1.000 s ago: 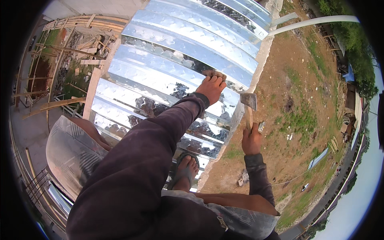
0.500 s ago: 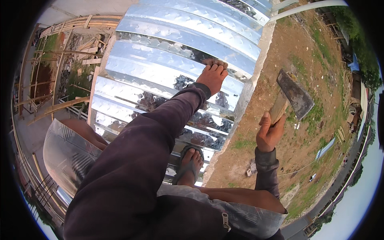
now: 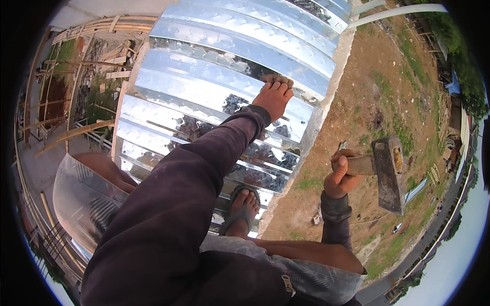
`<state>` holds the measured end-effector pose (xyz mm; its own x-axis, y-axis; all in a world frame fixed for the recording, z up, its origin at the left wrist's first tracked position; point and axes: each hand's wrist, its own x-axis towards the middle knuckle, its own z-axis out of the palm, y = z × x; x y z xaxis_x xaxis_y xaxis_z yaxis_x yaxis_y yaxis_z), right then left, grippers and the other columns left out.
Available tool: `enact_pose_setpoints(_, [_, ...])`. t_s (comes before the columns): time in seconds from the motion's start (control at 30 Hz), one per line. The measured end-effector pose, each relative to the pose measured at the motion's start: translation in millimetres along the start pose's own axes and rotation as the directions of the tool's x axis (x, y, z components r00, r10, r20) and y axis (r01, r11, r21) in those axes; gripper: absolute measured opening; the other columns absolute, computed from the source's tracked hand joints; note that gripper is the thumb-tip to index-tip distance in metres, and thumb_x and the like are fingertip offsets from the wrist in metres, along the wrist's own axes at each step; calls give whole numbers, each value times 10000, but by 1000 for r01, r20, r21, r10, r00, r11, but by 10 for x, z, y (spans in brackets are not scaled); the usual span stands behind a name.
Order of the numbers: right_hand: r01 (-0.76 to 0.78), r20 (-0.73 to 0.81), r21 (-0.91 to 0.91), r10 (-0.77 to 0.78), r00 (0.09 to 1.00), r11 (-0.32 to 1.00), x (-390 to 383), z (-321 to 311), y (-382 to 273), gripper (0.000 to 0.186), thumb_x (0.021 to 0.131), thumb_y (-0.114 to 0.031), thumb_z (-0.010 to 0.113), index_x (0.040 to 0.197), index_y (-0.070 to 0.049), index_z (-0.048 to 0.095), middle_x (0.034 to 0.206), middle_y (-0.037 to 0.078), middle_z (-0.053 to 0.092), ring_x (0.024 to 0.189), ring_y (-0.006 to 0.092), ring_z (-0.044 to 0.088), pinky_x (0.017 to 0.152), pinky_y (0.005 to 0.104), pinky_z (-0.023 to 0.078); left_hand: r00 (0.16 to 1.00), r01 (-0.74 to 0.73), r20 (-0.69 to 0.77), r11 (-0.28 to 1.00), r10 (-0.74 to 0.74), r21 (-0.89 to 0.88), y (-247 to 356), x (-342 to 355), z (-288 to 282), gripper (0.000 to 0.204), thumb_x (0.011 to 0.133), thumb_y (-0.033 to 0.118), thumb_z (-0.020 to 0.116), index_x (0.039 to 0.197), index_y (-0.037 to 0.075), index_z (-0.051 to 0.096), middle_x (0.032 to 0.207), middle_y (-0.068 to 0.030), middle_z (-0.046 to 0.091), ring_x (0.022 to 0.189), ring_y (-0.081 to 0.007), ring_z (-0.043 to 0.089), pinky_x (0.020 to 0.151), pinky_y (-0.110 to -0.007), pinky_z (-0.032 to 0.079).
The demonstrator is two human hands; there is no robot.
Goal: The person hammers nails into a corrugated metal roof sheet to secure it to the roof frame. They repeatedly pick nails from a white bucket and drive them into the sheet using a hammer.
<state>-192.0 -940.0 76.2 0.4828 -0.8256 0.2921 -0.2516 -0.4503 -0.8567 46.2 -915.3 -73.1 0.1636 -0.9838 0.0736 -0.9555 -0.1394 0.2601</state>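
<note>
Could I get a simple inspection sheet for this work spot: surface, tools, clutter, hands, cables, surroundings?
Surface: shiny ribbed metal sheets, bordered by a rough concrete edge.
Tools: wooden-handled hatchet, held out beyond the edge.
Clutter: loose timber pieces at left, off the sheets.
Hands: left hand rests curled on the sheets; right hand grips the hatchet's handle.
Cables: nothing certain; a thin line over the dirt ground may be a cord.
Surroundings: grass patches on the dirt, trees at upper right.

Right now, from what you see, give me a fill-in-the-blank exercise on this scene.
1. The left hand touches the ribbed sheets, made of shiny ____.
2. The right hand grips a tool by its wooden ____.
3. The dark sleeves end at the ____, leaving both hands bare.

Missing words: metal; handle; wrists.
</note>
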Motion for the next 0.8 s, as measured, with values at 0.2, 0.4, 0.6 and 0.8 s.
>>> enact_pose_setpoints(0.2, [-202, 268, -724, 539, 799, 660, -385, -139, 975, 291, 941, -199, 606, 1125, 5, 508, 771, 259, 626, 707, 466, 635, 594, 454, 489, 994, -13, -111, 1000, 14, 12, -45, 134, 14, 233, 827, 107, 541, 1056, 107, 583, 1030, -74, 548, 1033, -249, 520, 901, -413, 396])
enact_pose_setpoints(0.4, [-22, 43, -475, 48, 998, 880, -475, 31, 600, 287, 949, -235, 619, 1016, 16, 496, 736, 236, 621, 704, 441, 643, 586, 466, 476, 998, -22, -61, 999, 20, -35, 54, 19, 3, 211, 814, 89, 548, 1021, 101, 585, 1025, -80, 558, 1016, -258, 522, 908, -417, 396])
enact_pose_setpoints(0.6, [-301, 179, -671, 543, 821, 677, -537, 46, 787, 258, 921, -189, 585, 1023, 19, 471, 841, 345, 627, 796, 515, 625, 693, 566, 493, 988, -48, -149, 997, 39, -57, 61, 70, 89, 242, 834, 88, 533, 1068, 86, 595, 1078, -116, 581, 1089, -292, 541, 934, -456, 411])
enact_pose_setpoints(0.8, [-307, 168, -671, 541, 824, 676, -678, 251, 987, 297, 899, -173, 609, 1065, 37, 481, 889, 349, 626, 878, 531, 607, 768, 565, 482, 868, -97, 492, 995, 67, 37, -492, 586, -586, 233, 876, 99, 553, 1084, 51, 647, 1089, -174, 662, 1046, -350, 630, 891, -479, 480])
